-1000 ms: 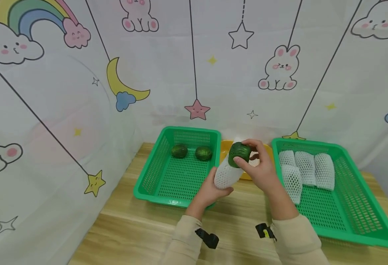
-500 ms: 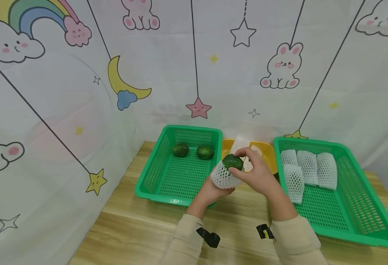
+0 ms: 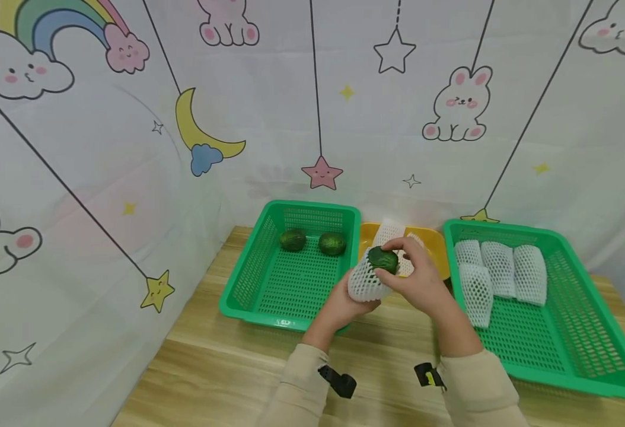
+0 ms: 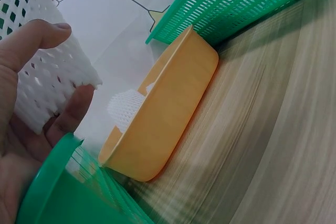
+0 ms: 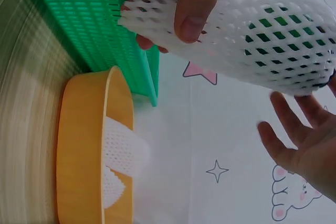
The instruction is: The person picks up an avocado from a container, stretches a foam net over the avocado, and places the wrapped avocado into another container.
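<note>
Head camera, with my clock face centred on the held green fruit (image 3: pixel 383 262): from my distant seat I see it low and right of the picture's middle, above the table, its lower part inside a white net wrap (image 3: pixel 364 281). The person's left hand (image 3: pixel 344 302) reaches in from 7 o'clock and cradles the wrap from beneath; my left-wrist view shows its thumb bent across the mesh, fingers curled under. The right hand (image 3: pixel 424 281) comes from between 4 and 5 o'clock, thumb and fingertips clamped on the fruit's exposed end. Both forearms wear cream cuffs (image 3: pixel 302 362), a small black device at each wrist.

The table (image 3: pixel 227 379) is pale, grained wood. At 9 o'clock, a green basket (image 3: pixel 291 284) holds two more fruits (image 3: pixel 293 240). A yellow tray (image 3: pixel 435 252), around 2 o'clock, contains net pieces. Between 3 and 4 o'clock, another green basket (image 3: pixel 526 338) holds four wrapped pieces (image 3: pixel 530 276).

A white cloth backdrop (image 3: pixel 270 118) encloses the table, with a pink star at 11 o'clock, a crescent moon at 10 and a bunny at 1.
</note>
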`<state>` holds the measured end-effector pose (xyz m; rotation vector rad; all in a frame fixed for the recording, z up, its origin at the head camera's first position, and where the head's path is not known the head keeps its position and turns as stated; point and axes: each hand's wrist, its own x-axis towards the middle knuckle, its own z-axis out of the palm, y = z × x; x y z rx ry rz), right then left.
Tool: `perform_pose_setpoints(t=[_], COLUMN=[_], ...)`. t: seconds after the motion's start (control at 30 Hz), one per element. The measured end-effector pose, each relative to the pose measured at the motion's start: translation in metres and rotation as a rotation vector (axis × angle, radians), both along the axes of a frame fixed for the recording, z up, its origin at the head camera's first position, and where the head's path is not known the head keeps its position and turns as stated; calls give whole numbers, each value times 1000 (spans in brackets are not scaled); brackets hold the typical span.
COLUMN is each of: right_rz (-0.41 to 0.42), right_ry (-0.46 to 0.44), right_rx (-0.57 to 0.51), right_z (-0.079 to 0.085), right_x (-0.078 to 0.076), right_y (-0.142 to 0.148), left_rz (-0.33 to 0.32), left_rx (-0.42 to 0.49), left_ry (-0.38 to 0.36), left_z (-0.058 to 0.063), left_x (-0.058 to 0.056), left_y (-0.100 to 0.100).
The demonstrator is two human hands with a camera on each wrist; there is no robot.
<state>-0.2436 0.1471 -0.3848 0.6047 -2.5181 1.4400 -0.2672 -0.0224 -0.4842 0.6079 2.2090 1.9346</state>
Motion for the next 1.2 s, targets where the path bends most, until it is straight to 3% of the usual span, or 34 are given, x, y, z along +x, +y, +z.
perform_pose_setpoints(t=[0.13, 0.2, 0.4, 0.53, 0.7, 0.83, 1.03, 1.2], right_rz=[42, 32, -95, -77, -58, -69, -65, -11], right_ry=[-109, -116, 132, 217, 149, 66, 52, 63], right_rx=[-15, 2, 50, -2, 25, 54, 89, 124], right_z=[-2, -3, -5, -6, -7, -11, -16, -17], right_x=[0, 0, -2, -2, -1, -2, -6, -9], right_y=[0, 0, -2, -4, -7, -9, -7, -4], left_rz=[-1, -8, -13, -40, -95, -90, -120, -139], left_rx=[-4, 3, 26, 55, 113, 147, 186, 222], left_ry=[21, 26, -43, -59, -51, -41, -18, -56], left_z=[0, 0, 0, 1, 2, 2, 2, 4], left_x=[0, 0, 1, 3, 4, 5, 5, 5], left_y=[0, 0, 0, 0, -2, -3, -5, -8])
